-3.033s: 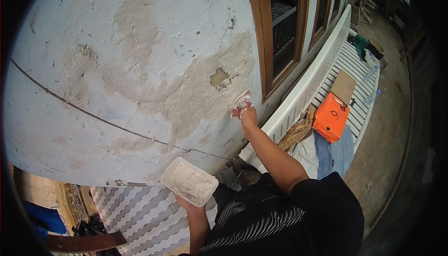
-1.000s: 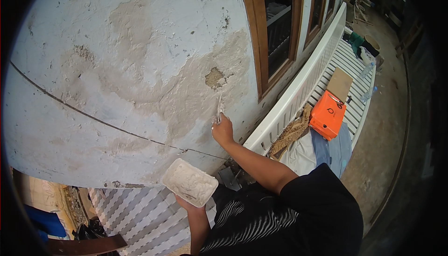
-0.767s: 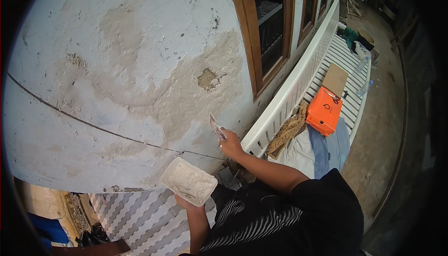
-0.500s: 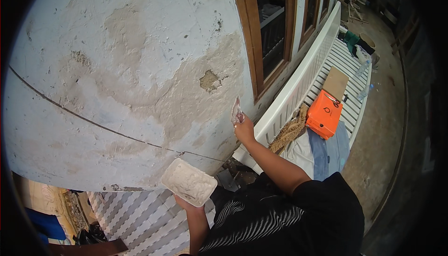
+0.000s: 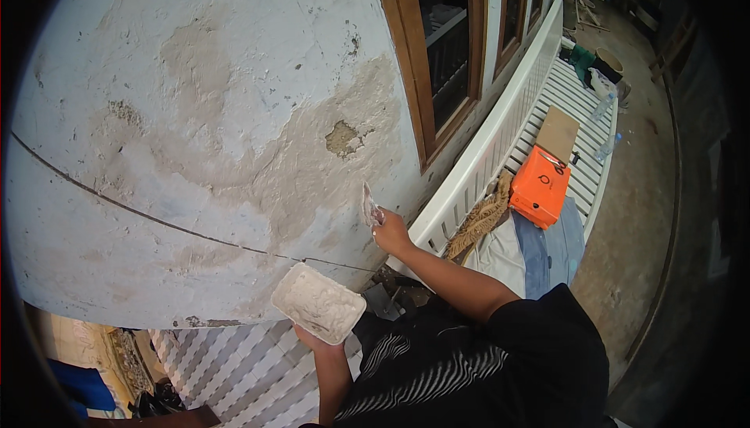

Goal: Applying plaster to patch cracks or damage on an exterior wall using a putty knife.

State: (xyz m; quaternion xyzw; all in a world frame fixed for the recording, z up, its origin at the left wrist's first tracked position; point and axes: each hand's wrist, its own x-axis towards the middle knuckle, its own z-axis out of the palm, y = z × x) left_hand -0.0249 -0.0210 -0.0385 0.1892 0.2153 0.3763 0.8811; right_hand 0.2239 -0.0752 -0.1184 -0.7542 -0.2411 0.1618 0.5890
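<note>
My left hand (image 5: 314, 339) grips a rectangular tub (image 5: 318, 303) from its near side and underneath; pale wet filler paste covers its inside. In my right hand (image 5: 391, 232) is a putty knife (image 5: 369, 206), its blade smeared with paste and pointing up toward the wall. The fingers are wrapped round its handle. The pale blue wall (image 5: 258, 45) stands in front, with rough beige patched areas and a small crumbled hole (image 5: 341, 139) up and left of the knife. Whether the blade touches the wall I cannot tell.
A white slatted bench (image 5: 544, 88) runs along the wall at right, bearing an orange box (image 5: 540, 186), a brown board (image 5: 558, 133) and folded cloths (image 5: 553, 247). A brown wooden window frame (image 5: 406, 69) is set in the wall. Tiled floor (image 5: 234, 365) lies at lower left.
My right hand with the putty knife has moved left and down, closer to the tub. The tub in my left hand has stayed nearly in place. The view has shifted slightly.
</note>
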